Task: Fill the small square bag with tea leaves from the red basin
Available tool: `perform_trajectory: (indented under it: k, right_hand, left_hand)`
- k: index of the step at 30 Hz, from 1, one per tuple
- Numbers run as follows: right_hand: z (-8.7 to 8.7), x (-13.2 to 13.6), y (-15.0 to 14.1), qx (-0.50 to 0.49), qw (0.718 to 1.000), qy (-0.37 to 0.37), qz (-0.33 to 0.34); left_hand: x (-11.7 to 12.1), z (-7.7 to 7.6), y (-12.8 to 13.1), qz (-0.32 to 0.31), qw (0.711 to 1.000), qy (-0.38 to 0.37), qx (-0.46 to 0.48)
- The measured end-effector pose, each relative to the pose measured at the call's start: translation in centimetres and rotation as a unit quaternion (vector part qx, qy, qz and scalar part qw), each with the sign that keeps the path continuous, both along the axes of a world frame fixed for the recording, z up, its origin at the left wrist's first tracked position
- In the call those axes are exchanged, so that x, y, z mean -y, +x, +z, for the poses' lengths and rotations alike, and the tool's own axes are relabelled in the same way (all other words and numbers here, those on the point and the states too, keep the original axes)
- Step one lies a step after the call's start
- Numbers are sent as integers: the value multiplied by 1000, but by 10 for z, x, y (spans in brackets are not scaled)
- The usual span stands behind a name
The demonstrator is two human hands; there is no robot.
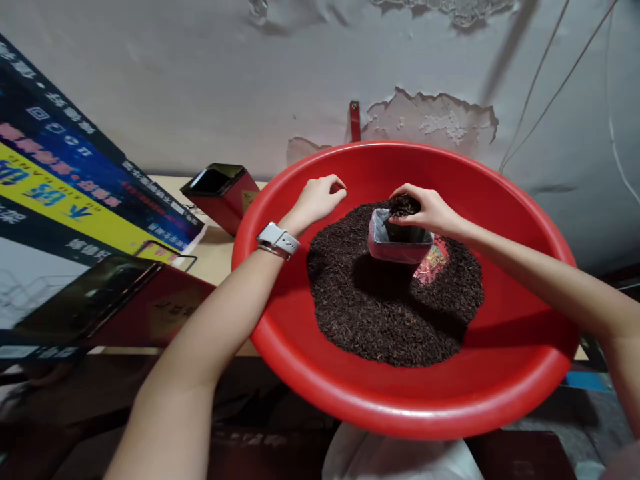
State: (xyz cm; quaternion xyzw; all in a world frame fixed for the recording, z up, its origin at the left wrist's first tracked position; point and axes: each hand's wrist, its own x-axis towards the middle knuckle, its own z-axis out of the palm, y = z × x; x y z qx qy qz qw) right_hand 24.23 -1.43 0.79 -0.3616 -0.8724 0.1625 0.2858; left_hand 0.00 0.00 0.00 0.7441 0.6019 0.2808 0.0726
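Observation:
A large red basin (410, 413) holds a broad heap of dark dried tea leaves (380, 327). My right hand (425, 210) grips a clump of these leaves over the mouth of a small box (401, 253) with a whitish inner lining. The box stands in the heap, and its inside is mostly shadowed. My left hand (317, 200), with a watch on the wrist, hovers over the basin's left inner side near the heap's edge. Its fingers are loosely curved, thumb and forefinger slightly apart, and nothing shows between them. A red printed patch (434, 261) shows among the leaves beside the box.
Left of the basin, a red tin with a dark top (223, 197) stands on a pale tabletop (215, 257). Closer in is another red container (145, 307), beside a large printed carton (75, 173). Behind is a wall (225, 87) with peeling paint. A white sack (400, 460) lies below the basin.

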Motion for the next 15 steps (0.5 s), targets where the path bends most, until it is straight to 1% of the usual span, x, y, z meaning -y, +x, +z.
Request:
perform_trajectory:
  k: [2,4,6,8,10,12,14,15]
  right_hand:
    - [0,-1,3,9,1000,-10,3]
    - [-1,1,7,15,1000,-18,9]
    - [-1,4,10,2,1000,-24,11]
    - [-3,5,12,-31,999,-28,5]
    - [-6,5,14,-62,998,-27,-4]
    - [-10,4,14,-82,996,-24,-10]
    - [-14,3,15,-96,995,-31,-12]
    - [-16,2,16,-101,994,-37,-12]
  left_hand:
    - [0,-3,1,-8,999,-28,-24]
    - [-2,-9,3,-25,995,-73,-60]
    - [-4,-18,5,-42,987,-118,-98]
    - [-7,-28,8,-54,976,-154,-143]
    - [-10,-39,11,-69,955,-207,-202]
    - [-11,-50,14,-85,924,-271,-256]
    - [-11,-60,16,-97,897,-322,-288]
    - [-11,-65,17,-100,888,-338,-297]
